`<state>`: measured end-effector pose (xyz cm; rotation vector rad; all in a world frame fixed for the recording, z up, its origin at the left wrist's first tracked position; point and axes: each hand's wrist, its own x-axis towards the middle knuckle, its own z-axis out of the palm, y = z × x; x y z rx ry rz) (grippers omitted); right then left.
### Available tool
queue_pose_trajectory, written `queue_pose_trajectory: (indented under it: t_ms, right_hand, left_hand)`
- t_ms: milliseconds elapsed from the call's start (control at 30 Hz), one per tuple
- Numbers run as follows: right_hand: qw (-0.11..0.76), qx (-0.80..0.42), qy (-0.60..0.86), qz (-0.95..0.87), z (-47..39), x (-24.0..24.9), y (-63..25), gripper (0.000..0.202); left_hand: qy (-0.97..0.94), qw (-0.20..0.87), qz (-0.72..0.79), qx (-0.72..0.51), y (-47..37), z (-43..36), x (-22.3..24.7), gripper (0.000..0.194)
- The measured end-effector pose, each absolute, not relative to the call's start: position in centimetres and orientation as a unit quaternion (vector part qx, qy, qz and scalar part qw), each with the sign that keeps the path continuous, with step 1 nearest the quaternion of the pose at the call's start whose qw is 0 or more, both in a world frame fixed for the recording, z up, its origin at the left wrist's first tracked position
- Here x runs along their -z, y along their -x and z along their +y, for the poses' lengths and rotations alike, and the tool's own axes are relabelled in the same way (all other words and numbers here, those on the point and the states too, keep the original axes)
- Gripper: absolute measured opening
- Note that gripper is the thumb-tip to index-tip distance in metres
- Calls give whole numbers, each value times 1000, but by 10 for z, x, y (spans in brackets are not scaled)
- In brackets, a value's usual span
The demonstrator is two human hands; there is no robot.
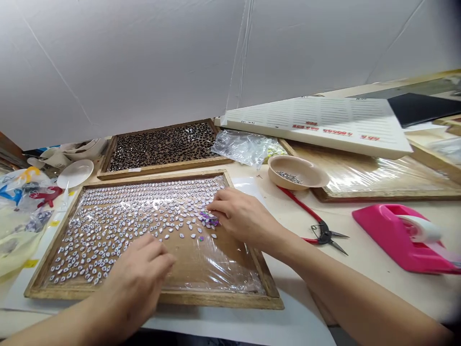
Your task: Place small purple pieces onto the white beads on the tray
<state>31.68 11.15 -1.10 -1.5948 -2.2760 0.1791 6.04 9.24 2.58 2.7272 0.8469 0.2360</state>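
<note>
A wooden frame tray [223,300] covered with clear film lies in front of me, with many small pale leaf-shaped pieces [86,254] spread over its left and upper parts. My right hand [241,216] is at the tray's right side, fingertips pinched down beside a small cluster of purple pieces [209,219]; what they hold, if anything, is too small to name. Over the lower middle of the tray is my left hand [140,274], its fingers curled and bent down towards the pieces, their tips hidden beneath the hand.
Behind stands a tray of dark pieces [162,146]. To the right are a bowl [306,173] of small metal parts, red-handled pliers [324,234], a pink tape dispenser [389,240] and a white box [324,122]. A white dish [75,174] and plastic bags [18,230] lie left.
</note>
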Motion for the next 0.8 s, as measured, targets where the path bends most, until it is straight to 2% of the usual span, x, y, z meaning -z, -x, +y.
queue_pose_trajectory:
  t_ms: [167, 600, 800]
  right_hand:
    - [120, -59, 556, -820, 115, 17, -309, 20]
    - [114, -97, 572, -806, 125, 21, -299, 15]
    - [110, -98, 571, -808, 125, 21, -298, 17]
  left_hand:
    - [-951, 141, 266, -73, -83, 82, -23, 21]
    - [-953, 61, 293, -51, -108, 98, -29, 14]
    - [-963, 59, 259, -48, -109, 84, -4, 10]
